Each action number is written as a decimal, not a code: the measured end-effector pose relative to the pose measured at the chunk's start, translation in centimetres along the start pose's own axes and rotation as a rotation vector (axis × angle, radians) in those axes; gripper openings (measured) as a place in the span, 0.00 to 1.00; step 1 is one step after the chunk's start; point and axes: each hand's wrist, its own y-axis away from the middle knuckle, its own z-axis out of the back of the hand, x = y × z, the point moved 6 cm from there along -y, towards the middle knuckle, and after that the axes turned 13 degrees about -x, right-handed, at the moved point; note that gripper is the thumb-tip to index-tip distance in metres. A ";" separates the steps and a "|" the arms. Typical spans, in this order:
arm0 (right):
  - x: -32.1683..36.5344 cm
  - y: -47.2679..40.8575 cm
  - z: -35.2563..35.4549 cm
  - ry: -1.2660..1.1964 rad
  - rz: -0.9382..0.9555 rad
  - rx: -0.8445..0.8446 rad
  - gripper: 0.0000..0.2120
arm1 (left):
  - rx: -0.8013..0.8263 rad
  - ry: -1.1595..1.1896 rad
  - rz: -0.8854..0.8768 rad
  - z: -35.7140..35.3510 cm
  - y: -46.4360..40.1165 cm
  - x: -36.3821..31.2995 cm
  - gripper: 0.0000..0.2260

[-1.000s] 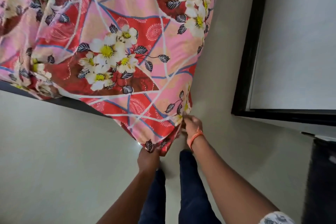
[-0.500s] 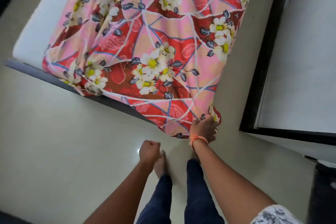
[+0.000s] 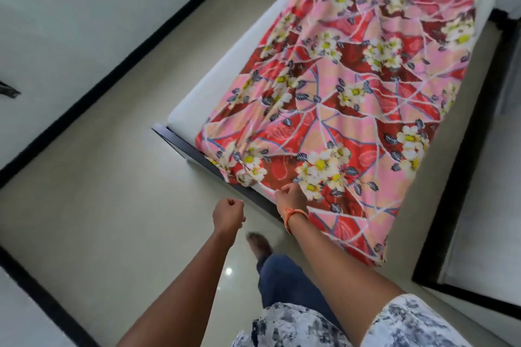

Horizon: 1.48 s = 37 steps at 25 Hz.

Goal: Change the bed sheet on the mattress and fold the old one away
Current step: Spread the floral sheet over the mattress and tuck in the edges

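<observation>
A pink and red floral bed sheet lies over the mattress, whose white left strip stays bare. The sheet hangs over the foot end and the right side. My right hand, with an orange band at the wrist, grips the sheet's edge at the foot of the bed. My left hand is a closed fist over the floor, just left of the bed's foot, and holds nothing.
The dark bed frame shows under the mattress at the foot. Pale tiled floor surrounds the bed, with black skirting along the left wall. A black-framed panel stands close on the right. My leg and foot are below.
My left hand let go of the sheet and drew back as a fist. My right hand moved left along the foot edge. The view lifted, so the whole bed shows.
</observation>
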 end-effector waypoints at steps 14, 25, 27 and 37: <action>16.1 -11.5 -22.0 0.145 0.000 0.127 0.08 | -0.042 -0.441 -0.373 -2.4 -33.5 -12.5 0.13; 23.9 -11.2 -26.7 0.136 -0.162 0.129 0.04 | 0.295 -0.507 -0.340 -1.5 -38.7 -14.2 0.04; 26.1 -10.7 -27.2 0.113 -0.152 0.078 0.08 | 0.298 -0.497 -0.355 -0.9 -39.5 -14.1 0.05; 26.3 -7.8 -30.5 0.038 -0.384 -0.205 0.01 | 0.581 -0.407 -0.598 -3.5 -41.3 -12.9 0.11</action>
